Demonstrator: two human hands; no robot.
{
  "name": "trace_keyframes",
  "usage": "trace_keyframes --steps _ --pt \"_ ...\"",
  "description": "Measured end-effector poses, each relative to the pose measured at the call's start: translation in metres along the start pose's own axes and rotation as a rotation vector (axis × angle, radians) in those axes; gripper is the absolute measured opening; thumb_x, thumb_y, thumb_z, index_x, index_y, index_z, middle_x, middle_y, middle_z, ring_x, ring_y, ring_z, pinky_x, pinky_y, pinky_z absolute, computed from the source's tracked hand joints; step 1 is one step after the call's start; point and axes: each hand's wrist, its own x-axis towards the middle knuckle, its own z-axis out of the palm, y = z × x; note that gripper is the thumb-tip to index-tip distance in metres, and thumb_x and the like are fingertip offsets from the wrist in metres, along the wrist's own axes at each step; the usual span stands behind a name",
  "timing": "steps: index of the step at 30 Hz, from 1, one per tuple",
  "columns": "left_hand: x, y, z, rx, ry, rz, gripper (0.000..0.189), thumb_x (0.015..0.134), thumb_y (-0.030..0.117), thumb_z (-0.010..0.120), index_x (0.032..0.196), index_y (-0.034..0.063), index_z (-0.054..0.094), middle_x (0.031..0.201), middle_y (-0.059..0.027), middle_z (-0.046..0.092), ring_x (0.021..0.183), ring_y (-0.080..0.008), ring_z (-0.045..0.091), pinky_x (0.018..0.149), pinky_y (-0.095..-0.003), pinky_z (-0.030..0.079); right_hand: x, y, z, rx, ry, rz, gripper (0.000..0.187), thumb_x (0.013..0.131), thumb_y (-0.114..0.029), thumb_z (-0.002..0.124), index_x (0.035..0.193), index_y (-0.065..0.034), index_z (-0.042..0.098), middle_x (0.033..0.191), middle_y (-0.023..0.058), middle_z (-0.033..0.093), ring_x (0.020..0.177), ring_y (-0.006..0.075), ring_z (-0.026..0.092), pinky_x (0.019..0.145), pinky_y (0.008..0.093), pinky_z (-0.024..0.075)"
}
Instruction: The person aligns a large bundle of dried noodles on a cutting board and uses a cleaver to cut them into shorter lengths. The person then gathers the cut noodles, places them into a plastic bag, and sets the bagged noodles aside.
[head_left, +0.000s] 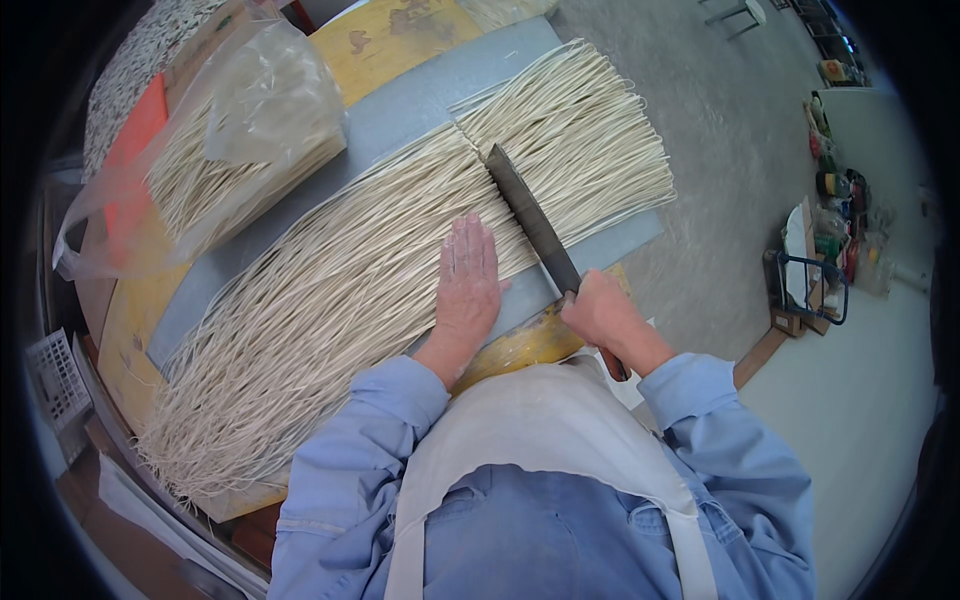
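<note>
A wide layer of long, pale dried noodles (322, 292) lies slantwise across a grey sheet (390, 131). My left hand (469, 281) rests flat on the noodles near their front edge, fingers straight and holding nothing. Just to its right, my right hand (609, 315) grips the handle of a long, broad-bladed knife (534, 217). The blade lies across the noodle strands, pointing away from me. A cut line runs through the strands beyond the tip. Right of the blade, the noodles end in bent loops; at the far left, their ends are loose and tangled.
An open clear plastic bag (270, 97) holds more noodles at the back left. Under the sheet is a worn yellow tabletop (517, 341). A white plastic basket (58, 379) stands at the left. Over on the right are a hand cart (814, 289) and a stool (746, 13).
</note>
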Motion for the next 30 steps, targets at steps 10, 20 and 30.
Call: trace_keyframes --steps 10,20,30 --pt "0.148 -0.004 -0.084 -0.904 0.492 -0.192 0.037 0.097 0.024 0.048 0.12 -0.0044 0.053 0.092 -0.0251 0.065 0.088 -0.0394 0.062 0.081 -0.0459 0.047 0.004 0.009 0.011 -0.019 0.039 -0.057 0.02 0.072 -0.009 0.064 0.084 0.0072 0.067 0.085 0.0279 0.067 0.084 0.0433 0.066 0.075 0.0456 0.0548" --pt "0.173 -0.005 -0.059 -0.719 0.192 -0.279 0.023 0.098 0.021 0.049 0.098 0.0025 0.062 0.077 -0.0235 0.065 0.074 -0.0433 0.062 0.068 -0.0492 0.047 0.0 0.011 0.021 0.034 0.073 -0.116 0.013 0.071 -0.006 0.062 0.076 0.0049 0.067 0.08 0.0274 0.066 0.078 0.0414 0.067 0.071 0.0466 0.0555" --pt "0.173 0.003 -0.06 -0.718 0.221 -0.238 0.017 0.096 0.016 0.05 0.095 0.0035 0.061 0.077 -0.0234 0.064 0.071 -0.0442 0.061 0.065 -0.0502 0.046 0.002 0.017 0.022 0.074 0.082 -0.119 0.018 0.069 -0.012 0.069 0.079 0.0033 0.067 0.08 0.0251 0.065 0.079 0.0397 0.066 0.072 0.0452 0.0553"
